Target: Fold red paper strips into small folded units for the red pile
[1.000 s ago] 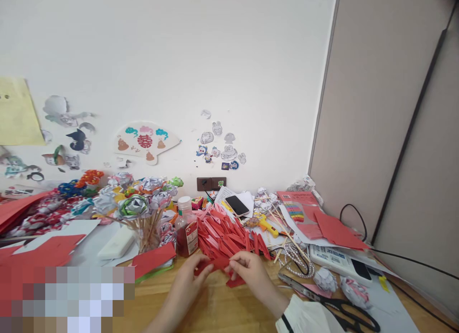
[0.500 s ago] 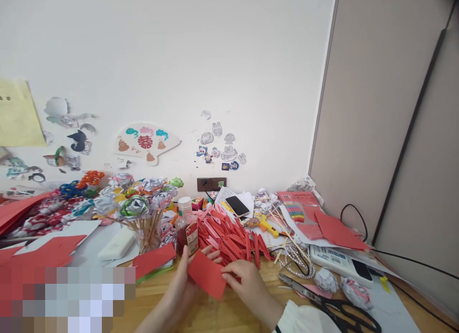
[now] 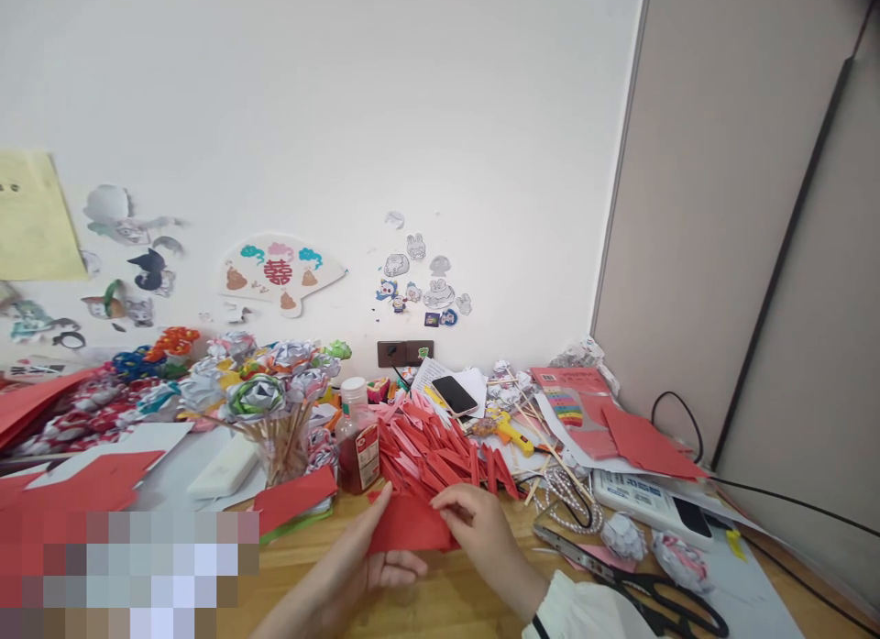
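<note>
A piece of red paper (image 3: 407, 526) is held between my two hands, just above the wooden table. My left hand (image 3: 375, 547) grips its left side, thumb on the near face and the other fingers curled beneath. At the paper's upper right, the fingertips of my right hand (image 3: 474, 524) pinch the edge. Right behind the paper spreads a heap of folded red paper strips (image 3: 433, 446). Beside the heap stands a glass bottle of dark red liquid (image 3: 357, 451) with a white cap.
Black scissors (image 3: 639, 584) lie to the right, near crumpled paper flowers (image 3: 624, 536) and a bead string (image 3: 567, 501). Paper flowers on sticks (image 3: 281, 437) stand at left. More red sheets (image 3: 295, 497) lie by the bottle. A phone (image 3: 454, 394) and yellow glue gun (image 3: 515, 435) are behind.
The red paper has turned from a slanted position to nearly level. My left fingers have shifted from behind its top to below it, while my right hand has moved slightly up and right.
</note>
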A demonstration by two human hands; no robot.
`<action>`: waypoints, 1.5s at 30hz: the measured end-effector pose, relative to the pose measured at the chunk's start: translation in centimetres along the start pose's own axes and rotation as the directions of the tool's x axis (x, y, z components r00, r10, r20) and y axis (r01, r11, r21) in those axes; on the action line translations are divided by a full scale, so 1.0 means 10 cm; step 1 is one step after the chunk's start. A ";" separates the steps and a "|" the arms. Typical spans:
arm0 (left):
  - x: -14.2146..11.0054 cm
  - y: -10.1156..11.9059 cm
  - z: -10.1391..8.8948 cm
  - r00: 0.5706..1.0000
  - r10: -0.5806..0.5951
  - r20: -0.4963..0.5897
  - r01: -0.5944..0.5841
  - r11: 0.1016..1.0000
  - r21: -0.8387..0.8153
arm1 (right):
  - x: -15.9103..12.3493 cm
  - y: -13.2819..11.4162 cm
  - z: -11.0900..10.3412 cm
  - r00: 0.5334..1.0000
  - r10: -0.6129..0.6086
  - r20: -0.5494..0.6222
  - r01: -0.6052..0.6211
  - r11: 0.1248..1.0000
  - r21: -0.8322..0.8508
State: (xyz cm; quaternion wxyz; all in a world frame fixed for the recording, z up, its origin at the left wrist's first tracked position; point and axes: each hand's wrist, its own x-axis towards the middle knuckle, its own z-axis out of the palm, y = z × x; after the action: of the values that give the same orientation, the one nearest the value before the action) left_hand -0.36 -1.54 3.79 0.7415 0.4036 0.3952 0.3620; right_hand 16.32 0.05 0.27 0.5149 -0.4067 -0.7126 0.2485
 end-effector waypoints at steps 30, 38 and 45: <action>0.27 -0.11 -0.18 0.896 0.444 0.001 -0.406 0.817 0.410 | -0.14 0.07 0.20 0.914 0.152 0.377 -0.205 0.973 0.105; 0.19 -0.11 -0.12 0.884 0.452 0.120 -0.430 0.684 0.589 | -0.07 -0.10 0.05 0.987 0.077 0.141 -0.107 0.970 0.219; 0.19 -0.18 -0.09 0.895 0.408 0.180 -0.426 0.662 0.617 | -0.04 -0.06 0.06 0.985 0.134 0.110 -0.166 0.907 0.386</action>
State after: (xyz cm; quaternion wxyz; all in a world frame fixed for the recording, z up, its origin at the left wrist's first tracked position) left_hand 0.07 -0.41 1.37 0.4605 0.7163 0.3817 0.3593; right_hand 15.62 -0.63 0.33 0.5364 -0.3379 -0.6348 0.4417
